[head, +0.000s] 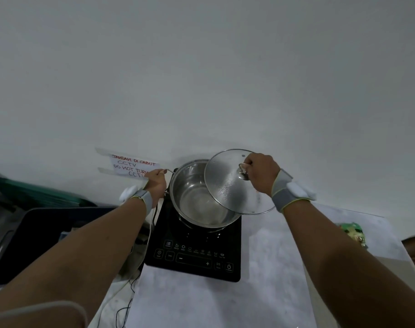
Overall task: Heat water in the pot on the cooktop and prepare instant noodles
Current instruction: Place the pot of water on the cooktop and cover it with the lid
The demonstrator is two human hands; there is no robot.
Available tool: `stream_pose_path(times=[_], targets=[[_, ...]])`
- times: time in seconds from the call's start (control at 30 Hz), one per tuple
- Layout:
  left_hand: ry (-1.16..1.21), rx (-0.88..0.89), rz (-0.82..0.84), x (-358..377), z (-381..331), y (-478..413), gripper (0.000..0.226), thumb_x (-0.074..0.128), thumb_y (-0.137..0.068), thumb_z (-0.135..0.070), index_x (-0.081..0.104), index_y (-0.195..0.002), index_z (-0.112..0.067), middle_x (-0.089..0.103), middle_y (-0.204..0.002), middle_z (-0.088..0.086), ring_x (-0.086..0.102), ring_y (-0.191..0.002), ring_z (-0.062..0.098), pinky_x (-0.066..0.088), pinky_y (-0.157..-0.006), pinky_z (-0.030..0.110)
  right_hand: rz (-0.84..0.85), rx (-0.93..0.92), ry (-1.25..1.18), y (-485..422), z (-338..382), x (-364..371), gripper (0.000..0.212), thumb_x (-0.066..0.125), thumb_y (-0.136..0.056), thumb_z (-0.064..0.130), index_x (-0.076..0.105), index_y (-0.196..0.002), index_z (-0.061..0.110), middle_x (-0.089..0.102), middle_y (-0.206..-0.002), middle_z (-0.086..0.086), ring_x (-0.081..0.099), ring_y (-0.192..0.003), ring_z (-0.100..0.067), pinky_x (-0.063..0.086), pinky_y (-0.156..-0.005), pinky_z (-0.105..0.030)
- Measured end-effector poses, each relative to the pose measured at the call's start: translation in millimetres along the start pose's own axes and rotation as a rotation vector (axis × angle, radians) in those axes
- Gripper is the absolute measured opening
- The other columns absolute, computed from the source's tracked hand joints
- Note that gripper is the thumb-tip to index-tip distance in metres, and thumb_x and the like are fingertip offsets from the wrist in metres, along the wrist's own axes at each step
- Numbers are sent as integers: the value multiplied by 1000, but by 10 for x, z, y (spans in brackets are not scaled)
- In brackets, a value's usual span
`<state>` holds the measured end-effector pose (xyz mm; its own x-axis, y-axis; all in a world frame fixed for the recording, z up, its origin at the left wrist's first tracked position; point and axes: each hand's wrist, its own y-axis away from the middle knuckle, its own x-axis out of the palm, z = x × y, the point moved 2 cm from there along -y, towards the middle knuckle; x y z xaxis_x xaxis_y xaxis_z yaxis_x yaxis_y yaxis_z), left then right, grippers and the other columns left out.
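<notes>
A steel pot [197, 200] stands on the black induction cooktop [194, 254] against the white wall. Its inside looks shiny; I cannot tell how much water it holds. My left hand [156, 183] grips the pot's left wire handle. My right hand [261, 172] holds the glass lid [227, 185] by its knob, tilted and lifted off to the pot's right, so the pot stands uncovered. A green noodle packet [353, 233] lies at the counter's right edge.
A dark tray-like board [36, 242] lies left of the cooktop, with green items [31, 192] behind it. Cables [130, 287] run down the cooktop's left side. A handwritten paper note [130, 166] is taped to the wall. The pale counter [268, 280] extends to the right.
</notes>
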<state>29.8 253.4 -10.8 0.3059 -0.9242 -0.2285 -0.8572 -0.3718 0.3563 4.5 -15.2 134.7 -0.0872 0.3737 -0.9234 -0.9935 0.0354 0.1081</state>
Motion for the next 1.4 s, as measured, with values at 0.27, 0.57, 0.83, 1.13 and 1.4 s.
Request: stream_pose_path(times=[0.27,0.57,0.83,1.13,1.4], targets=[[-15,-26,55,21,-16,11,34,38,-102,-18,62,-123,-7,57,-129,31,54,-119,47,48,-98,55,59,-36,107,-25,435,347,23,52,-98,24,67,-105,9,66,-119,-13,60,-112,-33,47,-93,-36],[-42,-6,41,-12,-27,13,34,37,-103,-18,60,-124,-6,60,-123,29,62,-100,41,53,-86,49,132,-99,153,-6,605,584,18,55,-96,22,68,-100,10,69,-111,-12,63,-105,-32,48,-87,-34],[-90,12,34,-11,-20,-2,35,36,-103,-16,60,-126,-4,58,-127,31,55,-117,49,53,-89,54,164,-118,156,33,622,648,18,54,-94,10,71,-97,4,72,-103,-11,64,-100,-28,46,-78,-28],[-53,11,38,-4,53,-73,35,39,-102,-18,63,-125,-7,61,-111,33,47,-70,25,36,-48,22,198,-141,166,18,591,704,20,52,-86,0,65,-79,14,74,-98,-10,67,-96,-32,52,-83,-36],[-69,38,37,-5,51,-79,34,39,-103,-17,62,-124,-5,57,-126,35,52,-83,33,46,-51,30,143,-108,106,-29,518,775,13,57,-93,16,68,-98,10,70,-107,-11,63,-104,-31,49,-87,-33]])
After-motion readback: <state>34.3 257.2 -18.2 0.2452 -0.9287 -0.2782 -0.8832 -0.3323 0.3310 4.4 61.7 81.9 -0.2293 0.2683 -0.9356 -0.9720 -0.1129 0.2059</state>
